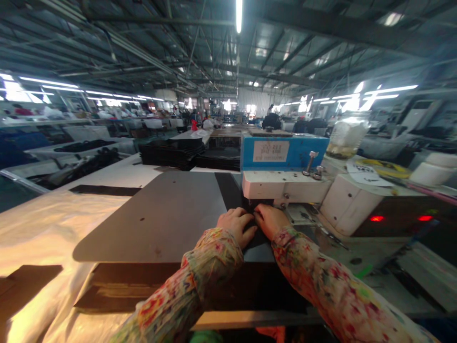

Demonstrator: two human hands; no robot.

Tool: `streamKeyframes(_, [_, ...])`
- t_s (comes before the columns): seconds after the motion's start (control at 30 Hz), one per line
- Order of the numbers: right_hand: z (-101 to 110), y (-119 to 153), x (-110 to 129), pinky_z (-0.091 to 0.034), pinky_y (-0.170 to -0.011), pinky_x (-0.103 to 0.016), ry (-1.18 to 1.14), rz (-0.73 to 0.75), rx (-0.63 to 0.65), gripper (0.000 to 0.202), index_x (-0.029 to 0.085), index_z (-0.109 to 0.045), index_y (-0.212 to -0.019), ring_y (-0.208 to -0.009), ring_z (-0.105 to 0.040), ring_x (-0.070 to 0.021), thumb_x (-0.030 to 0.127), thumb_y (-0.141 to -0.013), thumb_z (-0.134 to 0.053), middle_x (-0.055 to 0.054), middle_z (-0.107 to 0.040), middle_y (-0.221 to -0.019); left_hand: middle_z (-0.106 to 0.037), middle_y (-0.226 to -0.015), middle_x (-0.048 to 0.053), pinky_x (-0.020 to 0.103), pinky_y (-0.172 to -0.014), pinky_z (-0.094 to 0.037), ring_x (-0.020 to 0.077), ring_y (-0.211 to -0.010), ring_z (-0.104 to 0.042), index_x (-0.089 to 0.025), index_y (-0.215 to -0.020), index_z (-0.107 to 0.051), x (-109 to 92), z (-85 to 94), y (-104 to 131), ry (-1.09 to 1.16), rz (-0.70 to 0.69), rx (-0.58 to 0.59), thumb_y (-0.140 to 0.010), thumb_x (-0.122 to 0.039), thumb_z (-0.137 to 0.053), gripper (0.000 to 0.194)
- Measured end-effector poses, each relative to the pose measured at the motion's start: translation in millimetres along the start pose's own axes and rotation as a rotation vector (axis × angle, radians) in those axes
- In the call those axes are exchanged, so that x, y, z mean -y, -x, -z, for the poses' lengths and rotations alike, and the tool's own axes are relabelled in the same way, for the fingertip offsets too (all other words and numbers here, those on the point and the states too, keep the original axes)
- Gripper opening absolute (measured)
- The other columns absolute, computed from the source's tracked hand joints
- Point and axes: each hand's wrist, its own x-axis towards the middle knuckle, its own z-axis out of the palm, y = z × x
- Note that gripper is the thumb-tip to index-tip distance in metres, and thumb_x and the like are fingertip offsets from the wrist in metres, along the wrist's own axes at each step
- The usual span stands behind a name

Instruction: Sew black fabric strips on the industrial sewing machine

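Observation:
My left hand (237,225) and my right hand (270,220) press side by side on a black fabric strip (230,190) lying on a dark grey work plate (160,219). The fingertips meet just under the head of a white and blue sewing machine (283,169). Both sleeves are floral. The strip runs away from me under the machine head. Whether the fingers pinch the strip or only hold it flat is not visible.
Flat dark pieces (124,286) are stacked under the plate's near edge. A black stack (171,152) sits further back on the table. White plastic sheeting (43,228) covers the left side. A control box with red lights (389,219) stands at the right. A clear jar (348,136) stands behind the machine.

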Motion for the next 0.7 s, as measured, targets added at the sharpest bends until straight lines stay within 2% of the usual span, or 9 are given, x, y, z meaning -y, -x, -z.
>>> streamKeyframes(0.33, [0, -2, 2, -0.034, -0.058, -0.022, 0.067, -0.002, 0.004, 0.014, 0.018, -0.052, -0.084, -0.073, -0.056, -0.0142, 0.023, -0.081, -0.04, -0.004, -0.06, -0.081, -0.052, -0.1, 0.002, 0.031, -0.079, -0.041, 0.0186, -0.091, -0.048, -0.024, -0.097, -0.054, 13, -2.0, -8, -0.007, -0.022, -0.015, -0.073, -0.033, -0.043, 0.028])
streamKeyframes(0.7, [8, -2, 11, -0.036, -0.055, -0.024, 0.128, -0.009, 0.009, 0.014, 0.016, -0.053, -0.081, -0.071, -0.058, -0.0171, 0.017, -0.08, -0.039, -0.006, -0.061, -0.08, -0.053, -0.099, 0.003, 0.027, -0.079, -0.041, 0.0168, -0.09, -0.049, -0.023, -0.096, -0.055, 24, 0.5, -22, -0.039, 0.055, 0.062, -0.073, -0.021, -0.04, 0.028])
